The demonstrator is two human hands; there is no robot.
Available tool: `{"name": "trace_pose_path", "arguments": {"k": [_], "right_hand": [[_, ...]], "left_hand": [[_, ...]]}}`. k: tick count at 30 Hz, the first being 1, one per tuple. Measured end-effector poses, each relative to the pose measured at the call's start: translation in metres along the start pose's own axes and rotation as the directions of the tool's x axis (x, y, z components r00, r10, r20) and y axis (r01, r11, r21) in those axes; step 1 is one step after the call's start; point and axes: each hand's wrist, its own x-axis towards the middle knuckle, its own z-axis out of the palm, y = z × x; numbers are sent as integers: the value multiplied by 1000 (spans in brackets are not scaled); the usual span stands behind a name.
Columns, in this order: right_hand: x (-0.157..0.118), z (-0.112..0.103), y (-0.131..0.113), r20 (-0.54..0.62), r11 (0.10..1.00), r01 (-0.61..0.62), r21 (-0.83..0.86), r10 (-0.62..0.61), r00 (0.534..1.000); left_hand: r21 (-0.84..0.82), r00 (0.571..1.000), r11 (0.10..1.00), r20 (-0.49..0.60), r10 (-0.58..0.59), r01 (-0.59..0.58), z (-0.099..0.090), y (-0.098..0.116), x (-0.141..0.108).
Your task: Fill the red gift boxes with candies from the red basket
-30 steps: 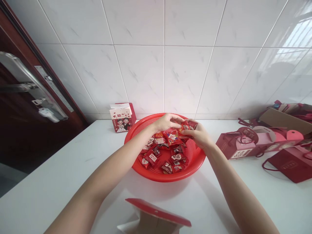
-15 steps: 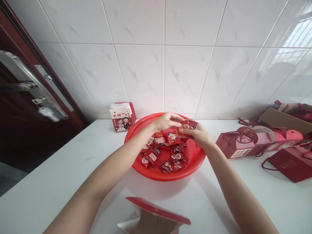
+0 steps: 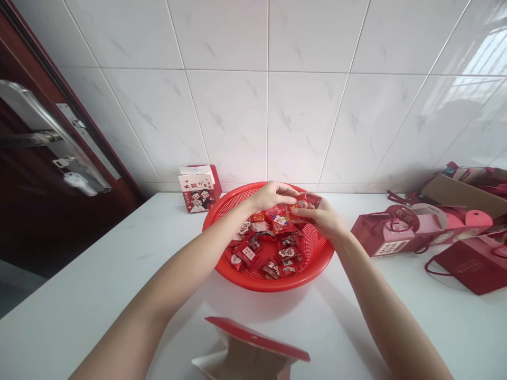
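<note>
As we reach across the white surface (image 3: pixel 130 269), our left hand (image 3: pixel 271 196) and right hand (image 3: pixel 325 217) meet over the far side of a round red basket (image 3: pixel 269 285), center frame. Pinched between our right thumb and fingers is a bright red candy packet (image 3: pixel 302 203), with a darker red wrapper (image 3: pixel 315 200) just beside it in the same hand. Our left fingers, bent and held close together, reach the near edge of the packet; we cannot tell whether they grip it or only touch it.

Below our hands, more wrapped candies (image 3: pixel 247 254) lie loosely across the basket's floor, in reds and browns. At the bottom edge of the frame, nearest us, stands an open box (image 3: pixel 245 364) with a red flap, partly cut off.

Left of the basket, close to the tiled wall (image 3: pixel 225 121), a small carton (image 3: pixel 197 192) shows a cartoon couple. At the right of the frame, we see pink and red gift boxes (image 3: pixel 384 232), a dark red box (image 3: pixel 471 266) with a cord handle, and a brown cardboard box (image 3: pixel 461 195) behind. Keys (image 3: pixel 79 182) hang from the door (image 3: pixel 24 195) at left.
</note>
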Motion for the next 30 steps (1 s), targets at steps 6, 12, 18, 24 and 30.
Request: {"name": "trace_pose_path", "arguments": {"k": [6,12,18,24,30], "right_hand": [[0,0,0,-20,1000,-13,4,13,1000],[0,0,0,-15,1000,-2,-10,2,1000],[-1,2,-2,-29,1000,3,21,-2,1000],[0,1,-1,-13,1000,17,-16,-18,1000],[2,-1,0,-7,1000,11,-24,-12,1000]], "left_hand": [[-22,1000,999,1,27,-27,0,-2,1],[-25,1000,999,8,25,-24,-1,-4,2],[-29,1000,999,10,25,-24,0,-2,2],[-30,999,999,12,34,-34,0,-3,2],[-1,999,1000,17,27,-27,1,-3,2]]}}
